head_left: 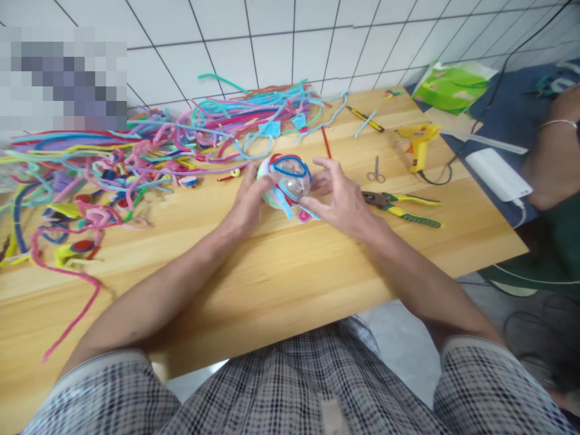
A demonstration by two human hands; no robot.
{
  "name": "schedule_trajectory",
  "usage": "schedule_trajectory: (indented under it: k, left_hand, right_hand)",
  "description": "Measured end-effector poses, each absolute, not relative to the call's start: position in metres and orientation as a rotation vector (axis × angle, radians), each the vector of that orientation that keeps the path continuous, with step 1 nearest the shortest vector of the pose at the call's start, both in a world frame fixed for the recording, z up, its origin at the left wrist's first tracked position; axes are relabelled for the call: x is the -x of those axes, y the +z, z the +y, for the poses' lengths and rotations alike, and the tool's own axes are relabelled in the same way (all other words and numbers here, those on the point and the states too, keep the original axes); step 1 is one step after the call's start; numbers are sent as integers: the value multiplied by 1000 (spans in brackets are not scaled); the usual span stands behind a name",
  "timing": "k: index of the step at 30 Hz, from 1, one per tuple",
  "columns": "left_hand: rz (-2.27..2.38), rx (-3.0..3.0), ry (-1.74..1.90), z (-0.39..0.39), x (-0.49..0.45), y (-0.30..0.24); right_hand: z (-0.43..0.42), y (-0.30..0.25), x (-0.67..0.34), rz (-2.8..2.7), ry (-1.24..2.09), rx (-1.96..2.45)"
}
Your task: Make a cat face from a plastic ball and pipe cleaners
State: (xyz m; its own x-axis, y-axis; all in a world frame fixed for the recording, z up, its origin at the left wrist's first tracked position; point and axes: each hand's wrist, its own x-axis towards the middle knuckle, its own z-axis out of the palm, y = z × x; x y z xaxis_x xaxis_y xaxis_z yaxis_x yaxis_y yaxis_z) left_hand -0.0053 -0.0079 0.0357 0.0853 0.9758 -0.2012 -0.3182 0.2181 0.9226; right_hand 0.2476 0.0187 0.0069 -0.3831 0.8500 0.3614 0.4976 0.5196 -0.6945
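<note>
Your forearms reach far; left hand (249, 196) and right hand (338, 199), fingers spread, cup the ball (286, 181). Pliers (401, 208) lie right, pipe cleaners (149, 151) left.

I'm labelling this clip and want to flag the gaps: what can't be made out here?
Head view:
- Underside of the clear ball: hidden by the left hand and right hand.
- Upper left corner: pixelated, unreadable.
- Another person's arm: cut off by the right edge.
- Pipe cleaner pile: runs off the left edge.
- Green packet: print too small.
</note>
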Motion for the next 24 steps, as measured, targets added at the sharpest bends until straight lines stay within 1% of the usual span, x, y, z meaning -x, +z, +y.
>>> schedule_trajectory:
  k: [3, 8, 13, 20, 24]
  left_hand:
    - [927, -749, 1211, -1, 8, 51]
    - [926, -662, 1140, -3, 10, 67]
    - [945, -655, 1158, -9, 12, 62]
    - [948, -707, 1090, -12, 13, 58]
    - [905, -608, 1114, -10, 14, 58]
  right_hand:
    - [27, 7, -256, -1879, 633, 1048]
    - [26, 14, -256, -1714, 604, 987]
    - [14, 22, -245, -1775, 573, 908]
    - [8, 20, -240, -1895, 360, 758]
    - [9, 14, -236, -1952, 279, 744]
